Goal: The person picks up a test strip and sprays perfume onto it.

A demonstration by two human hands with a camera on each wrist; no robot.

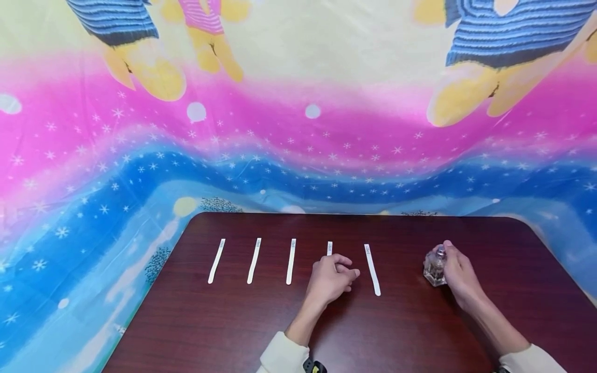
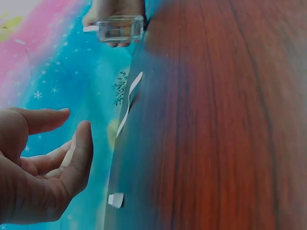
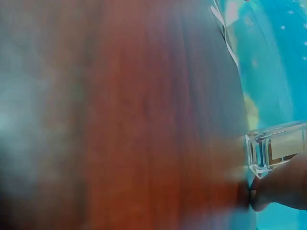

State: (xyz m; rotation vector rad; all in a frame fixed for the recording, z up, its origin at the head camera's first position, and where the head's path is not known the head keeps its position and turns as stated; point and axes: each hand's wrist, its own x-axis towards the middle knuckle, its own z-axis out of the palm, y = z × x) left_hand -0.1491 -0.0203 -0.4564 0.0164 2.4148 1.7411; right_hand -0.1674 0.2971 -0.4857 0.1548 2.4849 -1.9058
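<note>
Cream sleeves lead from the head view's near edge over a glossy dark wood worktop (image 1: 233,321): the left hand (image 1: 330,280) rests loosely curled over one of five slim white paper strips (image 1: 371,269), while the right hand (image 1: 459,274) grips a square clear glass bottle (image 1: 435,268) standing upright. From the left wrist, relaxed fingers (image 2: 72,158) hold nothing. From the right wrist, the bottle's thick glass base (image 3: 268,151) shows blurred.

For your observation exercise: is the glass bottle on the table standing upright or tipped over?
Upright. The glass bottle stands on its base on the table, cap at the top, with the right hand gripping it.
</note>
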